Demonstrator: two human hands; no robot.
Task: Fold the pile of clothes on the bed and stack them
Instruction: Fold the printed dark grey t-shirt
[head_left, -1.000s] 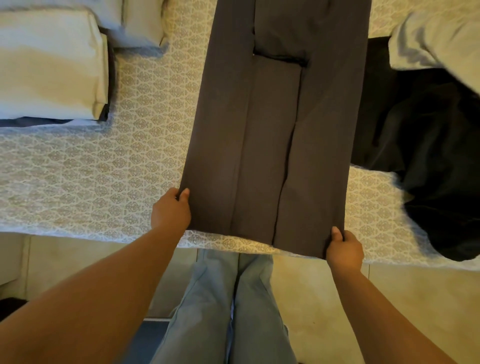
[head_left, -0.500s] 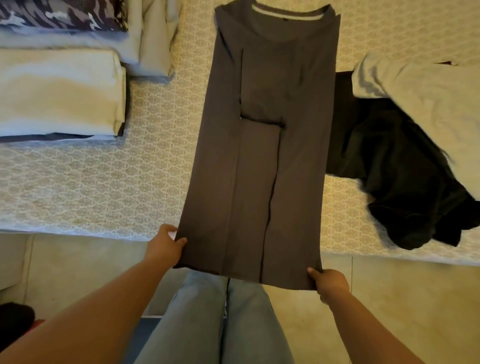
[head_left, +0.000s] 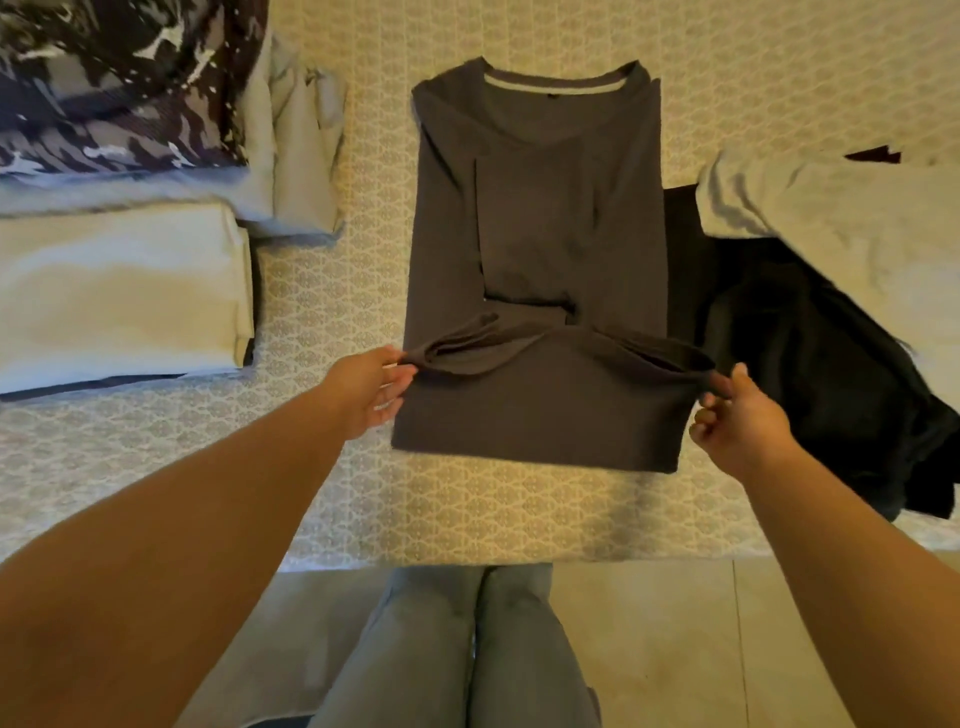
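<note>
A person's left hand (head_left: 371, 387) and right hand (head_left: 740, 415) each pinch one corner of the hem of a dark grey T-shirt (head_left: 540, 249), carrying that edge up over the lower panel, which lies flat on the patterned bedspread (head_left: 332, 291). The left hand grips the bunched corner between thumb and fingers; the right pinches its corner with thumb and forefinger, the other fingers curled under.

Beyond the grip, the shirt's upper half lies with both sides folded in and the collar at the far end. To the left of the grip sits a stack of folded pale clothes (head_left: 119, 296) (with a dark-and-white patterned piece (head_left: 114, 88) farther back). To the right, touching the shirt's edge, lies the unfolded black garment (head_left: 810, 364), with a pale grey garment (head_left: 841, 218) on top of it.

The likely risks: the hem sags between the two pinches, so it may land creased or crooked, and dragging it could pull the tucked sides open or snag the black garment.

No brand, label or legible writing shows; a pale band lines the inside of the collar.
</note>
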